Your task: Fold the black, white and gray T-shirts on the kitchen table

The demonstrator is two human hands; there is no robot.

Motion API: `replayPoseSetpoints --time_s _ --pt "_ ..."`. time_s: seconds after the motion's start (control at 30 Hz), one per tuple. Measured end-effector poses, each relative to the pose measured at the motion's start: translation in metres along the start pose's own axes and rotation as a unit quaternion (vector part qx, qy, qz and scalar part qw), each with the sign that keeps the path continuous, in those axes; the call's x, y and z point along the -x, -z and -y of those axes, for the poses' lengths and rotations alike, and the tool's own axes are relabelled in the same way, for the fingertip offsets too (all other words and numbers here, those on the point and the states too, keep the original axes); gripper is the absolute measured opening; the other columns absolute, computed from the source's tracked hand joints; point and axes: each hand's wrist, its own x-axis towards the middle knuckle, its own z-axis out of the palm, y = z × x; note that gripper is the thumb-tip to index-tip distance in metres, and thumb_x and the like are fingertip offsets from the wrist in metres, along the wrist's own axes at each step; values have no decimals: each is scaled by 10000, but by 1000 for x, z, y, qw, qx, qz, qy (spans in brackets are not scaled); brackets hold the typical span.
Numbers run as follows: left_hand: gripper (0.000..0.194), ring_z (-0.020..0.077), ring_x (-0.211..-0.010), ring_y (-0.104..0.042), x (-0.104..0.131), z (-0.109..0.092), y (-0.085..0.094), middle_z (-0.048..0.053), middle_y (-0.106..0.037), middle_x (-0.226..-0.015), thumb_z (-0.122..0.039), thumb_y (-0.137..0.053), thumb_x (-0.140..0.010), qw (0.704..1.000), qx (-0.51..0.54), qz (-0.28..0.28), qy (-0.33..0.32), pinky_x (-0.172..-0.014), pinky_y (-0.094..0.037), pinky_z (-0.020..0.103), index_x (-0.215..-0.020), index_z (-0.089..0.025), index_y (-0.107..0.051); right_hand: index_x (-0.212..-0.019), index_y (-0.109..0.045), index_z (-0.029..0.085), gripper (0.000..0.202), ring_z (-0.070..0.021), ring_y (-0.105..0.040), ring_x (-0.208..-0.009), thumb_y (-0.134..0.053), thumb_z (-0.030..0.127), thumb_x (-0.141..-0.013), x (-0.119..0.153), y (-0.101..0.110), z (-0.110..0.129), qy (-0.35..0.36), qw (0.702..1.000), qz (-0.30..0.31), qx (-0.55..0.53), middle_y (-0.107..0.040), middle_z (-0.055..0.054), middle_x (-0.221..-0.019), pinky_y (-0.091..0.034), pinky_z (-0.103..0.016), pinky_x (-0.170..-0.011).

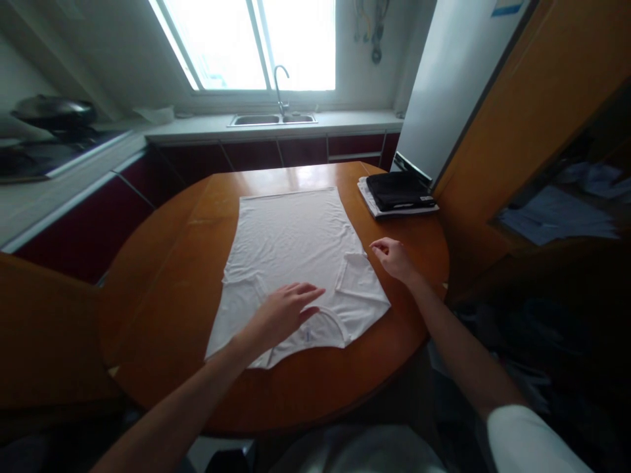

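Both arms in view, bare hands, forearms bare too. Left forearm (192, 401) comes up from lower left, angled to the right; left hand (283, 312) is palm down, fingers (300, 289) extended and fairly close together, pointing right, thumb (309, 313) spread apart below them. Right forearm (451, 328) runs up and leftward from lower right; right hand (393, 257) has loosely bent fingers, tips aimed left (can't tell if thumb and index meet). Hands well apart, right one farther forward than the left. Left wrist (242, 347) looks nearly straight, right wrist (412, 279) too.
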Motion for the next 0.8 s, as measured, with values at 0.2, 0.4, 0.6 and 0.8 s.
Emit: replayPoseSetpoints --time_s 0.2,0.4,0.6,0.8 --pt "212 209 -977 -666 -50 -21 -27 58 -700 -1098 -182 -594 -958 998 -49 33 -30 -837 -542 309 -1116 -246 -721 -943 -747 164 329 -189 -676 -870 -493 374 -946 -26 -27 -8 39 997 64 -35 -755 -84 -959 -494 -281 -793" --pt "146 205 -932 -621 -62 -20 -42 64 -661 -1002 -104 -573 -944 997 -78 1 -25 -789 -533 314 -926 -197 -684 -900 -743 157 620 -177 -655 -780 -304 577 -1023 -26 -37 -26 43 993 79 -75 -735 -68 -838 -484 -273 -756" --pt "112 219 -947 -602 -60 -15 -39 59 -655 -1013 -102 -617 -921 993 -102 -43 -30 -798 -511 339 -954 -199 -664 -850 -746 193 756 -201 -675 -830 -254 756 -970 -27 -42 -35 40 992 60 -102 -743 -73 -857 -494 -299 -795" --pt "104 206 -896 -602 -61 -13 -45 48 -664 -968 -151 -616 -953 992 -109 -41 -48 -761 -489 332 -879 -207 -663 -848 -749 203 753 -209 -663 -810 -261 764 -965 -25 -42 -33 44 994 48 -92 -736 -68 -844 -490 -317 -794"
